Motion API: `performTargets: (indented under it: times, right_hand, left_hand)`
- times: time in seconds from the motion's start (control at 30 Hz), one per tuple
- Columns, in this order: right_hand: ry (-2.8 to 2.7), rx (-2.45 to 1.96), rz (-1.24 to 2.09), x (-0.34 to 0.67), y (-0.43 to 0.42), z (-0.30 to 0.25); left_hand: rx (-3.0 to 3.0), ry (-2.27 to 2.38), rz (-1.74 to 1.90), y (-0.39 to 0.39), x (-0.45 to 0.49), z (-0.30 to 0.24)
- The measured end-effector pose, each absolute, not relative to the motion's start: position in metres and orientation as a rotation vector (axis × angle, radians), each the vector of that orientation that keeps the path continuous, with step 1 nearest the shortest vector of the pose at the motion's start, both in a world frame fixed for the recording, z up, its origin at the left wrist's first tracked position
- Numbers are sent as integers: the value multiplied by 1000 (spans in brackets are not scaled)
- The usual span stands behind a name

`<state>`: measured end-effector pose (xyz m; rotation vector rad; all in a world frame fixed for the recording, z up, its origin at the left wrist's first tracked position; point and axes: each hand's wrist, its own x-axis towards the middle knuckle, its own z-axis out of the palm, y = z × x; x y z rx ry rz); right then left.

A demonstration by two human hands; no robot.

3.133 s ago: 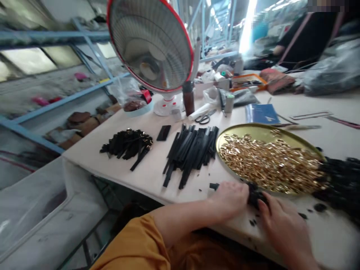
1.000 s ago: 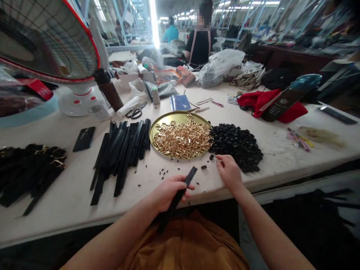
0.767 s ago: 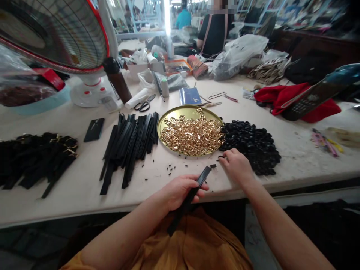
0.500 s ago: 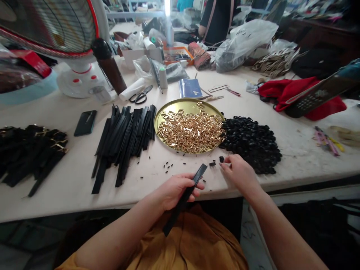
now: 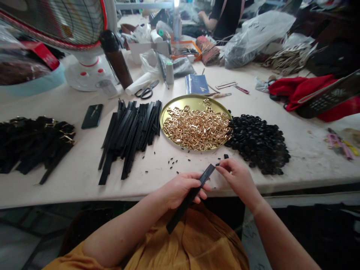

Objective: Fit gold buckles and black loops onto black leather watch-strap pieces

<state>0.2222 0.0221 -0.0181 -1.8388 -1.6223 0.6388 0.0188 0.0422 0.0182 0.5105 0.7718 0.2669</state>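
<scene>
My left hand (image 5: pixel 180 189) grips a long black strap (image 5: pixel 190 198) that slants from my lap up over the table edge. My right hand (image 5: pixel 237 177) pinches a small black piece at the strap's upper tip. Just beyond lie a round gold tray (image 5: pixel 197 101) heaped with gold metal buckles (image 5: pixel 197 128), a mound of small black loops (image 5: pixel 258 143) to its right, and a row of black straps (image 5: pixel 131 131) to its left. Tiny black bits (image 5: pixel 172 163) dot the table near my hands.
A pile of straps with gold fittings (image 5: pixel 33 141) lies far left, a phone (image 5: pixel 92 116) beside it. A fan (image 5: pixel 70 33), a brown bottle (image 5: pixel 116 60), scissors (image 5: pixel 146 91), a blue booklet (image 5: pixel 197 83) and a red cloth (image 5: pixel 305 90) are further back. Another person (image 5: pixel 225 15) works across the table.
My right hand has left the table by the black loops and come to the strap's tip with a small piece. My left hand keeps holding the strap. The view has tilted downward.
</scene>
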Motion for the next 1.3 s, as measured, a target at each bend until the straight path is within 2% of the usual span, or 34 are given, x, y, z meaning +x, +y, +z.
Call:
performTargets:
  times: [0.2, 0.33, 0.83, 1.1, 1.3]
  right_hand:
    - [-799, -1440, 1309, 204, 3, -16]
    - [-441, -1261, 1486, 197, -7, -22]
    - [-159, -1156, 1520, 187, -18, -28]
    - [-115, -1113, 1503, 176, -15, -16]
    - [-262, -1184, 1428, 171, -19, -17]
  left_hand:
    - [591, 755, 256, 34, 18, 26]
    - [532, 750, 234, 28, 16, 29]
    - [538, 720, 213, 24, 14, 18]
    - [1356, 959, 321, 24, 12, 16]
    - [1633, 1049, 305, 20, 10, 23]
